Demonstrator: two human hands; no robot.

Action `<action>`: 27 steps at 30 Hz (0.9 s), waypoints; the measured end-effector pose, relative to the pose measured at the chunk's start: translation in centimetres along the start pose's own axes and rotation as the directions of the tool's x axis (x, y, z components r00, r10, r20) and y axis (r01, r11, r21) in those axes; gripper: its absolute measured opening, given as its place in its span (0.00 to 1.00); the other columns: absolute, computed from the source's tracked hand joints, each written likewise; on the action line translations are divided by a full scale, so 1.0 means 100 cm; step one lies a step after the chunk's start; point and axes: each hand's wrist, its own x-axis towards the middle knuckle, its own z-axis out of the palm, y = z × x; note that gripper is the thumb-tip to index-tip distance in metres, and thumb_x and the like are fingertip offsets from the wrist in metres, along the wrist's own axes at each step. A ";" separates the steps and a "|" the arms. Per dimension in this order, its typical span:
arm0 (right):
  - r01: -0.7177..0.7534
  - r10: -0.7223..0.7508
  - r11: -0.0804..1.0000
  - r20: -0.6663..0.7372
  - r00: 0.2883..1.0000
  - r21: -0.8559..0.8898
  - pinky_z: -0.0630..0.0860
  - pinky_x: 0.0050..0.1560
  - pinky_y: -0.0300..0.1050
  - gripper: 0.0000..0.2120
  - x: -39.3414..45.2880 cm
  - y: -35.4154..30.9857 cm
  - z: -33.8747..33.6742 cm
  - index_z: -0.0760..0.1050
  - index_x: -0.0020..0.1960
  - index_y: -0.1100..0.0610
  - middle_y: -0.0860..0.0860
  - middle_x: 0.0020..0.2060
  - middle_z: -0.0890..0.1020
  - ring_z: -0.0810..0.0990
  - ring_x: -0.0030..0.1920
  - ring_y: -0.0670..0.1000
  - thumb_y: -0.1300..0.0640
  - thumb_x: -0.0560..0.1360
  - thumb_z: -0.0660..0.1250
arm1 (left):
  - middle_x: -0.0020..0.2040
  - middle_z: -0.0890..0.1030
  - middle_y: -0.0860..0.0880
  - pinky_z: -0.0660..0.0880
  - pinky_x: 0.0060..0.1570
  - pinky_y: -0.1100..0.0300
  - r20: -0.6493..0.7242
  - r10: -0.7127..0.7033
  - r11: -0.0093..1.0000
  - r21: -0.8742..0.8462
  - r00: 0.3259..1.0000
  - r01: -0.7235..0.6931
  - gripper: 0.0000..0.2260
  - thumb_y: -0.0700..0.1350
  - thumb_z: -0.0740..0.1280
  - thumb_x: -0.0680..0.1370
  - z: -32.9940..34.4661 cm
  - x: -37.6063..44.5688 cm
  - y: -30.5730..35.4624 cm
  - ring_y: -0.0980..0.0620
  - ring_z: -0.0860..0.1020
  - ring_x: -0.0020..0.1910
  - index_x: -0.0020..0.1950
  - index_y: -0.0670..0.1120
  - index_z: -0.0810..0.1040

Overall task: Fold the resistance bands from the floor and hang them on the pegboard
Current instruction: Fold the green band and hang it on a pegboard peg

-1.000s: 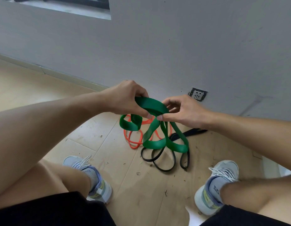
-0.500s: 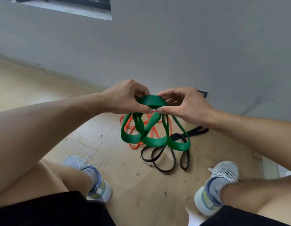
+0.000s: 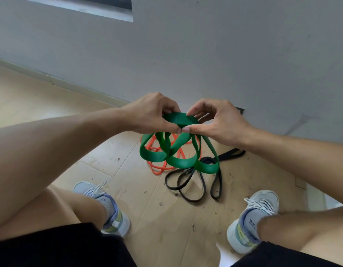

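A wide green resistance band [image 3: 181, 162] hangs in several loops above the floor. Its top fold is pinched between my left hand [image 3: 151, 112] and my right hand [image 3: 222, 123], thumbs nearly touching at the middle. Under the loops an orange band [image 3: 159, 169] lies tangled on the wooden floor, partly hidden by the green one. A thin black band [image 3: 193, 182] lies in loops to its right, one end stretching toward the wall. No pegboard is in view.
I am crouched, with my knees and two grey sneakers [image 3: 107, 205] [image 3: 251, 218] on either side of the bands. A grey wall [image 3: 205, 54] rises close behind them, with a floor-level socket [image 3: 240, 110] mostly hidden by my right hand.
Both hands have lifted the green band higher off the floor and drawn closer together. Its loops now hang gathered under the pinch instead of spreading toward the orange band.
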 end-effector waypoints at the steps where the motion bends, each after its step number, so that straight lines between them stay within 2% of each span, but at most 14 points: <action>1: -0.012 0.013 1.000 0.025 1.000 -0.008 0.83 0.57 0.48 0.19 0.002 0.001 0.000 0.80 0.50 0.46 0.46 0.48 0.86 0.85 0.51 0.43 0.44 0.65 0.83 | 0.43 0.88 0.51 0.84 0.46 0.50 -0.002 0.002 1.000 -0.001 1.000 -0.002 0.12 0.49 0.78 0.73 -0.001 -0.001 0.000 0.54 0.86 0.39 0.54 0.47 0.84; 3: -0.047 0.048 0.999 0.100 0.994 -0.011 0.80 0.64 0.49 0.24 0.005 0.005 0.000 0.76 0.51 0.48 0.47 0.51 0.86 0.85 0.56 0.45 0.45 0.63 0.84 | 0.42 0.88 0.51 0.84 0.47 0.51 -0.011 -0.002 1.000 -0.015 1.000 0.002 0.11 0.48 0.77 0.73 -0.003 -0.002 0.001 0.55 0.86 0.39 0.54 0.47 0.85; 5: -0.093 0.084 0.995 0.176 0.981 0.043 0.78 0.67 0.54 0.26 0.005 0.011 0.001 0.72 0.51 0.51 0.52 0.51 0.88 0.86 0.57 0.51 0.50 0.62 0.85 | 0.43 0.88 0.51 0.84 0.49 0.51 -0.012 -0.015 0.998 -0.061 1.000 0.014 0.10 0.47 0.77 0.74 -0.004 -0.003 0.001 0.54 0.87 0.40 0.53 0.47 0.84; 8: -0.161 0.124 0.974 0.217 0.968 0.161 0.80 0.62 0.64 0.25 0.003 0.014 0.001 0.68 0.51 0.56 0.59 0.50 0.88 0.87 0.54 0.61 0.61 0.67 0.83 | 0.45 0.88 0.50 0.84 0.52 0.48 -0.011 -0.051 0.990 -0.134 0.999 0.049 0.10 0.45 0.77 0.74 -0.004 -0.003 -0.001 0.51 0.87 0.42 0.53 0.47 0.84; 10: -0.164 0.129 0.968 0.186 0.974 0.190 0.80 0.59 0.68 0.23 0.004 0.013 0.000 0.70 0.51 0.57 0.62 0.50 0.87 0.86 0.53 0.64 0.61 0.67 0.83 | 0.44 0.88 0.48 0.83 0.52 0.45 -0.031 -0.067 0.986 -0.158 0.997 0.061 0.09 0.44 0.77 0.74 -0.004 -0.001 -0.003 0.49 0.87 0.43 0.53 0.46 0.83; 13: -0.138 0.119 0.973 0.110 0.987 0.186 0.80 0.59 0.65 0.21 0.005 0.011 -0.001 0.75 0.51 0.53 0.59 0.51 0.86 0.86 0.52 0.61 0.54 0.66 0.83 | 0.43 0.87 0.49 0.83 0.52 0.46 -0.048 -0.067 0.985 -0.161 0.997 0.058 0.09 0.45 0.77 0.74 -0.006 0.000 -0.003 0.48 0.87 0.42 0.52 0.47 0.82; 17: -0.123 0.118 0.966 0.034 0.992 0.227 0.83 0.57 0.56 0.16 0.006 0.006 -0.009 0.77 0.54 0.55 0.54 0.47 0.85 0.86 0.49 0.53 0.61 0.71 0.80 | 0.44 0.88 0.49 0.84 0.49 0.50 -0.047 -0.058 0.971 -0.233 0.997 0.045 0.16 0.47 0.80 0.71 -0.006 -0.001 -0.003 0.49 0.87 0.42 0.55 0.47 0.80; 20: -0.121 0.120 0.957 0.019 0.993 0.262 0.85 0.53 0.48 0.15 0.008 -0.001 -0.020 0.77 0.56 0.56 0.53 0.46 0.85 0.88 0.48 0.50 0.60 0.73 0.79 | 0.47 0.88 0.48 0.84 0.50 0.51 -0.060 -0.082 0.939 -0.338 0.995 0.057 0.15 0.46 0.79 0.72 -0.007 0.001 -0.004 0.47 0.87 0.45 0.56 0.46 0.80; 22: -0.113 0.107 0.959 0.038 0.994 0.259 0.85 0.53 0.50 0.15 0.007 -0.003 -0.025 0.77 0.56 0.55 0.55 0.48 0.87 0.89 0.48 0.54 0.58 0.73 0.79 | 0.48 0.88 0.48 0.82 0.48 0.58 -0.087 -0.080 0.927 -0.373 0.993 0.042 0.15 0.46 0.77 0.74 -0.009 0.000 -0.001 0.48 0.87 0.46 0.58 0.47 0.80; 24: -0.093 0.087 0.976 0.039 0.995 0.198 0.85 0.53 0.50 0.15 0.006 -0.004 -0.028 0.77 0.55 0.53 0.54 0.47 0.87 0.88 0.47 0.53 0.56 0.73 0.79 | 0.47 0.87 0.49 0.80 0.44 0.62 -0.107 -0.065 0.916 -0.402 0.992 0.017 0.16 0.46 0.76 0.75 -0.010 -0.002 0.004 0.51 0.86 0.44 0.60 0.49 0.76; 27: -0.063 0.064 0.991 -0.005 0.998 0.116 0.84 0.54 0.53 0.16 0.003 -0.005 -0.030 0.76 0.52 0.50 0.51 0.47 0.86 0.86 0.46 0.51 0.58 0.71 0.80 | 0.45 0.85 0.49 0.81 0.41 0.60 -0.197 0.005 0.936 -0.344 0.980 -0.074 0.14 0.47 0.74 0.77 -0.005 -0.005 0.011 0.53 0.83 0.41 0.57 0.52 0.72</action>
